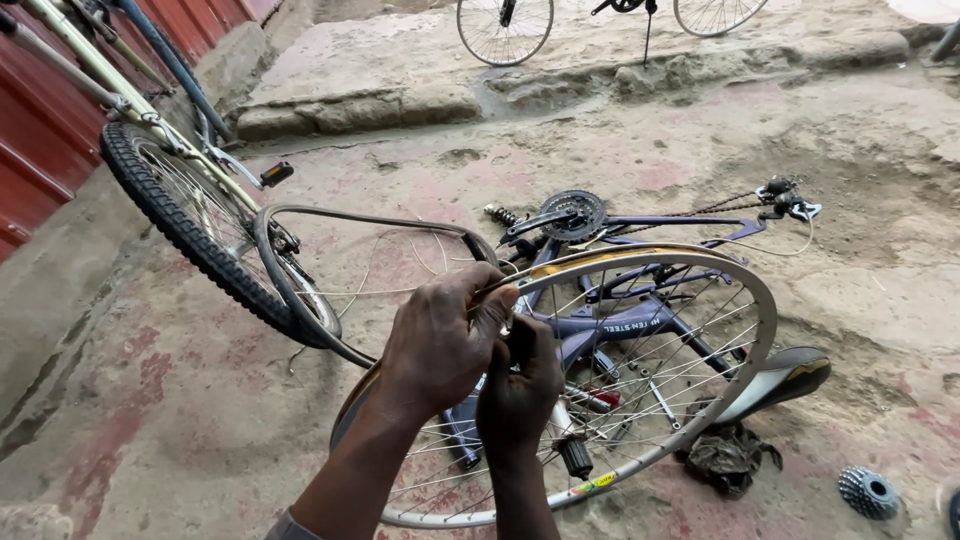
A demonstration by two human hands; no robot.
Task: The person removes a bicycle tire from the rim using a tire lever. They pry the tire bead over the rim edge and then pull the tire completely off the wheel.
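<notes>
- The left hand (440,335) has its fingers curled shut over the top of a bare bicycle rim (700,275), where a loose rubber strip (300,300) meets the metal.
- The right hand (520,385) sits just below and against the left, fingers closed around a small dark tool (520,340) pressed to the same spot on the rim; what kind of tool it is cannot be told.
- The rim, spoked and silver with a yellowish inner band, stands tilted in front of the person, its lower edge near the ground.
- The rubber strip loops away to the left, hanging free of the rim.
- Behind the rim lies a purple bicycle frame (640,325) on the ground, with crank, chain and saddle (785,375).
- A freewheel cog (867,492) and a crumpled rag (730,458) lie at the right.
- Another bicycle (190,215) leans against a red corrugated wall (40,120) at the left.
- The ground is worn, dusty concrete with reddish patches; a raised stone ledge (400,95) runs across the back.
</notes>
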